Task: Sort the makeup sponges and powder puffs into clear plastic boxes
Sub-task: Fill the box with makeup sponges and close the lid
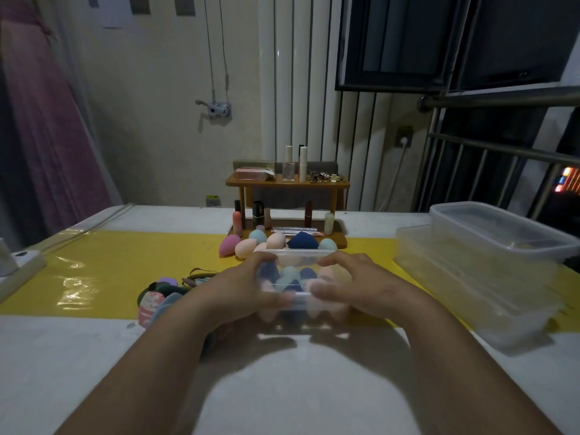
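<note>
Near, centre: left hand (238,288) and right hand (361,287) each clamp one end of small clear box (295,253). Fingers curl over far rim, thumbs on near edge. Lid blurred, cannot tell.
Box long axis runs 9-to-3, held squarely between hands, neither nearer.
Inside: packed sponges (290,273), pink, teal, navy.
9 o'clock of box: powder puffs (157,301) heaped on yellow mat (125,262), nearer left hand.
12, just beyond box: loose sponges (276,240), clustered.
2–3, well apart: large clear boxes (502,243), stacked.
Farthest, 12: wooden rack (287,182) with cosmetics.
</note>
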Tool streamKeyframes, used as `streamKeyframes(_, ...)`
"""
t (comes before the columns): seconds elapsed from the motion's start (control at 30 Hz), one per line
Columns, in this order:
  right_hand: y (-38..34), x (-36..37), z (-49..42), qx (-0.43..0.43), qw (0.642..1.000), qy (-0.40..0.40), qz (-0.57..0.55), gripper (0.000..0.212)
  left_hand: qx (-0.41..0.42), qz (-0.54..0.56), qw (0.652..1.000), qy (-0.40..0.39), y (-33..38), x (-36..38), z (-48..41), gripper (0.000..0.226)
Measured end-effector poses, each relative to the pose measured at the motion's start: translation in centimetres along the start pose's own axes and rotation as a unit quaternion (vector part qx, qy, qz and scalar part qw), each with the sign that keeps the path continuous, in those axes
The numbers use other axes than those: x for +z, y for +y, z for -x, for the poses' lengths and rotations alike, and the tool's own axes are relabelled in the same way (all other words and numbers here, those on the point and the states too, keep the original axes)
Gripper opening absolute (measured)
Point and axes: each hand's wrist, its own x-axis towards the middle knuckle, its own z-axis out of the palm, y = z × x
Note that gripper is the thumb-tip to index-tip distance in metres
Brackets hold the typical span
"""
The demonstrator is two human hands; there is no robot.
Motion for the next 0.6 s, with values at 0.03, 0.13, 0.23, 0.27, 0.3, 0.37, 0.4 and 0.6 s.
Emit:
streamKeyframes(0.03, 0.0, 0.0, 0.0, 0.003, 1.000, 0.007, -0.030, 0.057, -0.011, 0.059, 0.998, 0.013, 0.0, 0.1, -0.2, 0.079)
streamKeyframes(0.13, 0.3, 0.1, -0.5, 0.037, 0.988, 0.066, -0.131, 0.050, -0.062, 0.208, 0.974, 0.069, -0.1, 0.6, -0.9, 0.080)
streamKeyframes(0.23, 0.6, 0.6, -1.2, 0.083, 0.978, 0.089, -0.170, 0.051, -0.106, 0.277, 0.949, 0.110, -0.4, 1.3, -1.7, 0.069)
streamKeyframes(0.27, 0.8, 0.9, -1.4, 0.091, 0.977, 0.089, -0.169, 0.052, -0.118, 0.300, 0.939, 0.118, -0.3, 1.6, -1.9, 0.058)
streamKeyframes(0.3, 0.8, 1.1, -1.6, 0.097, 0.977, 0.089, -0.171, 0.055, -0.129, 0.317, 0.931, 0.128, -0.2, 1.8, -2.1, 0.047)
streamKeyframes(0.37, 0.8, 1.4, -1.8, 0.106, 0.973, 0.094, -0.184, 0.059, -0.150, 0.340, 0.917, 0.147, 0.0, 2.2, -2.3, 0.033)
streamKeyframes(0.4, 0.7, 1.4, -1.9, 0.113, 0.970, 0.098, -0.191, 0.060, -0.152, 0.350, 0.911, 0.154, 0.0, 2.3, -2.3, 0.029)
streamKeyframes(0.6, 1.0, 1.5, -2.0, 0.137, 0.954, 0.123, -0.236, 0.048, -0.148, 0.391, 0.891, 0.178, 0.0, 2.7, -2.6, 0.013)
